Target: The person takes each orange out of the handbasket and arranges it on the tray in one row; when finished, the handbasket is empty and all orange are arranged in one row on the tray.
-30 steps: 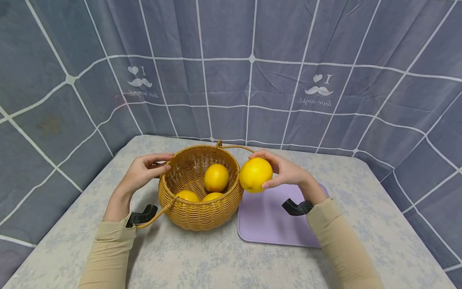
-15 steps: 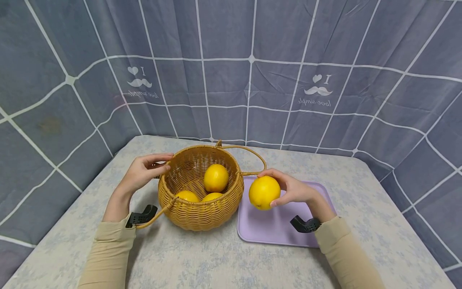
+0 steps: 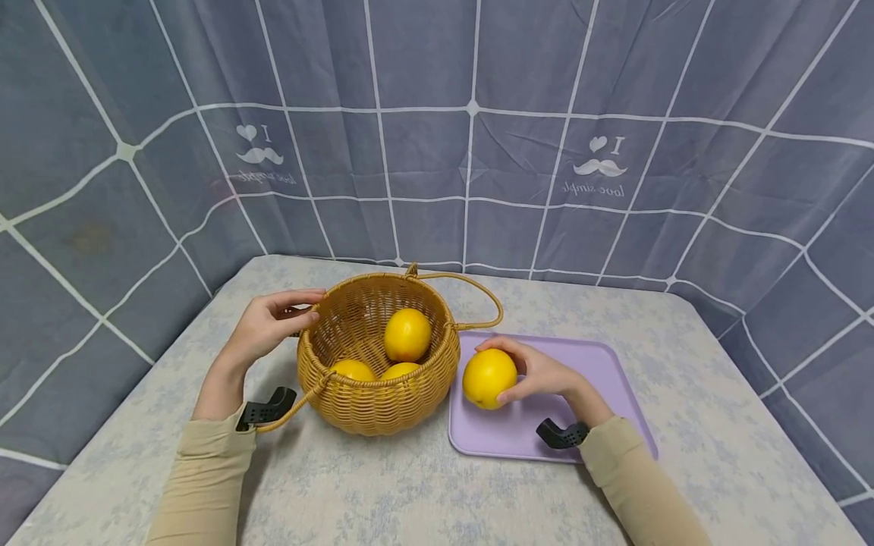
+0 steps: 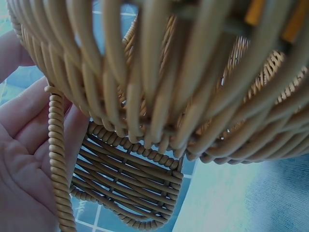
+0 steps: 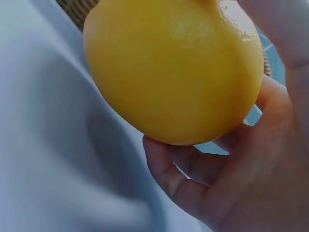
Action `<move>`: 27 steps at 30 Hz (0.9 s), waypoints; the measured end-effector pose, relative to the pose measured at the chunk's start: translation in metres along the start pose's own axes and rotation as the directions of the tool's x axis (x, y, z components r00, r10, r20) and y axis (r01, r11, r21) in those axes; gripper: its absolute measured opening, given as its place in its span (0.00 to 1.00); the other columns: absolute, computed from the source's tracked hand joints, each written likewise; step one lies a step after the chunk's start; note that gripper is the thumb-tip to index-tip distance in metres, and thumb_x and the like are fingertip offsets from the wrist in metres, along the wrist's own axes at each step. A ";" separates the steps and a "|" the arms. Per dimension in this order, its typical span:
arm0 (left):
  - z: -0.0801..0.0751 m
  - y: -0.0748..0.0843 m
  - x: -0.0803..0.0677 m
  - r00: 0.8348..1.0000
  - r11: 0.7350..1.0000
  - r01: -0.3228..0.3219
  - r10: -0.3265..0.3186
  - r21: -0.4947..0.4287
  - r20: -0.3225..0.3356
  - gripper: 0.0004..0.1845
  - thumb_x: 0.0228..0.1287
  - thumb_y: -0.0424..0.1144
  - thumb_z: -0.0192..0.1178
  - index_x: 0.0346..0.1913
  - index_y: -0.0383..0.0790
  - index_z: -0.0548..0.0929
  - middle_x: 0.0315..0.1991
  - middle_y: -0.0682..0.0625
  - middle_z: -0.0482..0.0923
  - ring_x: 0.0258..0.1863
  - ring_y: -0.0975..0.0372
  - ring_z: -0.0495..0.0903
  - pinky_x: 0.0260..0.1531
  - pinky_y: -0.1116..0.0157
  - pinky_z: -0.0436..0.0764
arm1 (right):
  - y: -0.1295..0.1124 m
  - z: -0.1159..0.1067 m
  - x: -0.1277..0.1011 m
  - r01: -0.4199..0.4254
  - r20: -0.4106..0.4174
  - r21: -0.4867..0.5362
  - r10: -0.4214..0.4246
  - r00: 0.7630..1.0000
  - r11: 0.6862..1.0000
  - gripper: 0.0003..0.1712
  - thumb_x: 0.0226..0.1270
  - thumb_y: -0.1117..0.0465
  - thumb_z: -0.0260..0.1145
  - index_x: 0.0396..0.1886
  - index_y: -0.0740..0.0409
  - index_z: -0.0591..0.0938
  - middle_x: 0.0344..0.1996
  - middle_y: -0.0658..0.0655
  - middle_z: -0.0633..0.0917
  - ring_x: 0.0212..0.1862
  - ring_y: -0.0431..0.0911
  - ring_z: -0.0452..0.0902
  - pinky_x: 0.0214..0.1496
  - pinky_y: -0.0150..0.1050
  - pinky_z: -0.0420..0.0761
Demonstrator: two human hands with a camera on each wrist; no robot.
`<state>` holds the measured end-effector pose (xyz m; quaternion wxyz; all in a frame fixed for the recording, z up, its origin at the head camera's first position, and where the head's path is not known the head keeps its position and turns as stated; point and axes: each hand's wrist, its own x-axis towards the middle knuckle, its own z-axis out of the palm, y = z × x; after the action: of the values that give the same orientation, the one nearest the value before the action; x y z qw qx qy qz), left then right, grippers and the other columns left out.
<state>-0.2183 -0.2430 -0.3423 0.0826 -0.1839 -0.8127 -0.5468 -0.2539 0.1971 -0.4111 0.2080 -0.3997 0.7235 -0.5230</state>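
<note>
My right hand (image 3: 536,371) grips a yellow lemon (image 3: 489,379) over the left part of a lilac tray (image 3: 553,436). In the right wrist view, the fingers curl under and behind the lemon (image 5: 174,72); I cannot tell whether it touches the tray. A wicker basket (image 3: 382,409) stands left of the tray. Inside it lie several more lemons, one at the right (image 3: 407,334) and others partly hidden behind the front rim. My left hand (image 3: 262,326) holds the basket's left rim with thumb and fingers. The left wrist view shows its palm beside a wrapped handle (image 4: 57,159).
One handle loop (image 3: 492,299) sticks out from the basket's right side, over the tray's back edge. The other handle (image 3: 293,413) reaches down by the left wrist. A grey checked curtain (image 3: 437,152) hangs behind the pale patterned tabletop (image 3: 382,493).
My right hand has carried the lemon from beside the basket's right rim down and toward me, over the tray. The right handle loop has come into full view. My left hand stays at the basket.
</note>
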 end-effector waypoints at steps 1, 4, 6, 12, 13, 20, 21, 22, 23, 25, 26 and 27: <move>0.000 0.000 0.000 1.000 1.000 -0.002 0.002 0.000 -0.003 0.18 0.63 0.33 0.61 0.53 0.26 0.78 0.54 0.49 0.78 0.42 0.70 0.79 0.35 0.72 0.80 | 0.001 0.001 0.001 -0.002 0.001 -0.005 0.002 1.000 1.000 0.43 0.47 0.67 0.74 0.64 0.61 0.66 0.59 0.59 0.71 0.56 0.50 0.69 0.59 0.42 0.70; 0.000 0.001 0.000 1.000 1.000 0.000 0.000 0.000 -0.003 0.18 0.63 0.33 0.61 0.53 0.26 0.78 0.54 0.50 0.78 0.42 0.70 0.79 0.35 0.72 0.80 | 0.006 0.002 0.002 -0.005 -0.004 -0.022 0.005 1.000 1.000 0.44 0.47 0.67 0.75 0.64 0.64 0.65 0.59 0.58 0.71 0.57 0.48 0.68 0.60 0.39 0.68; 0.000 0.001 0.000 1.000 1.000 0.003 -0.003 0.002 -0.001 0.18 0.63 0.33 0.61 0.54 0.26 0.78 0.54 0.49 0.78 0.42 0.70 0.79 0.35 0.72 0.80 | 0.007 0.003 0.003 -0.007 -0.010 -0.033 0.007 1.000 0.999 0.45 0.45 0.67 0.75 0.64 0.65 0.64 0.59 0.57 0.71 0.58 0.47 0.67 0.61 0.38 0.67; 0.000 0.001 0.000 1.000 1.000 -0.005 0.005 -0.001 0.001 0.18 0.63 0.32 0.61 0.54 0.26 0.78 0.55 0.47 0.78 0.42 0.70 0.80 0.35 0.72 0.80 | 0.009 0.008 0.007 -0.023 -0.036 -0.049 0.022 0.999 0.999 0.47 0.42 0.68 0.77 0.63 0.69 0.63 0.60 0.57 0.70 0.58 0.50 0.67 0.61 0.43 0.66; 0.000 0.001 0.000 1.000 1.000 -0.007 0.007 -0.002 0.001 0.18 0.63 0.32 0.61 0.54 0.26 0.78 0.55 0.47 0.77 0.42 0.70 0.80 0.35 0.72 0.80 | 0.009 0.009 0.007 -0.030 -0.040 -0.047 0.028 0.999 0.998 0.48 0.42 0.67 0.77 0.63 0.69 0.62 0.59 0.57 0.70 0.58 0.50 0.67 0.61 0.43 0.66; -0.001 0.001 -0.001 1.000 1.000 -0.004 0.004 0.012 0.000 0.18 0.63 0.32 0.61 0.54 0.27 0.79 0.55 0.48 0.77 0.41 0.70 0.80 0.35 0.72 0.80 | 0.013 0.011 0.008 -0.050 -0.032 0.053 0.051 0.998 0.997 0.47 0.47 0.66 0.74 0.63 0.68 0.58 0.56 0.63 0.71 0.55 0.51 0.70 0.58 0.40 0.71; -0.001 0.001 -0.001 1.000 1.000 -0.003 0.003 0.015 0.000 0.18 0.63 0.32 0.61 0.54 0.27 0.79 0.55 0.48 0.77 0.41 0.70 0.80 0.35 0.72 0.80 | 0.014 0.011 0.008 -0.049 -0.032 0.061 0.051 0.998 0.997 0.46 0.48 0.66 0.74 0.63 0.68 0.59 0.56 0.64 0.71 0.55 0.51 0.70 0.58 0.39 0.71; -0.001 0.001 0.000 1.000 1.000 -0.001 0.001 0.018 0.000 0.18 0.63 0.33 0.61 0.54 0.28 0.79 0.55 0.47 0.77 0.41 0.70 0.80 0.35 0.72 0.80 | 0.015 0.011 0.008 -0.048 -0.031 0.069 0.050 0.998 0.996 0.45 0.48 0.66 0.74 0.63 0.67 0.59 0.56 0.64 0.71 0.55 0.51 0.70 0.58 0.39 0.71; -0.001 0.001 0.000 1.000 1.000 0.000 0.000 0.022 0.001 0.18 0.63 0.33 0.61 0.54 0.28 0.79 0.55 0.46 0.77 0.41 0.70 0.79 0.35 0.72 0.80 | 0.016 0.011 0.008 -0.045 -0.031 0.075 0.047 0.998 0.996 0.44 0.49 0.66 0.73 0.63 0.67 0.59 0.56 0.64 0.71 0.56 0.51 0.69 0.59 0.39 0.70; -0.001 0.001 0.000 1.000 1.000 -0.002 0.002 0.025 0.002 0.18 0.63 0.33 0.61 0.54 0.28 0.79 0.56 0.43 0.76 0.42 0.70 0.79 0.35 0.72 0.80 | 0.017 0.010 0.008 -0.039 -0.030 0.086 0.042 0.999 0.996 0.43 0.50 0.66 0.73 0.63 0.67 0.59 0.57 0.65 0.70 0.56 0.51 0.69 0.59 0.38 0.70; -0.001 0.001 0.000 1.000 1.000 -0.003 0.003 0.027 0.003 0.18 0.63 0.33 0.61 0.54 0.28 0.79 0.56 0.42 0.76 0.42 0.70 0.79 0.35 0.72 0.80 | 0.018 0.010 0.008 -0.034 -0.029 0.088 0.036 0.999 0.996 0.43 0.50 0.66 0.73 0.63 0.67 0.59 0.57 0.65 0.69 0.57 0.51 0.68 0.60 0.38 0.70; -0.001 0.001 0.000 1.000 1.000 -0.005 0.005 0.028 0.004 0.17 0.63 0.33 0.61 0.53 0.28 0.79 0.56 0.40 0.75 0.42 0.70 0.79 0.35 0.72 0.80 | 0.019 0.010 0.008 -0.028 -0.026 0.092 0.030 0.999 0.995 0.43 0.51 0.66 0.72 0.63 0.67 0.59 0.58 0.65 0.69 0.57 0.51 0.68 0.60 0.38 0.69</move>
<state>-0.2178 -0.2436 -0.3407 0.0850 -0.1858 -0.8198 -0.5350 -0.2578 0.1875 -0.4310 0.2237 -0.3722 0.7073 -0.5578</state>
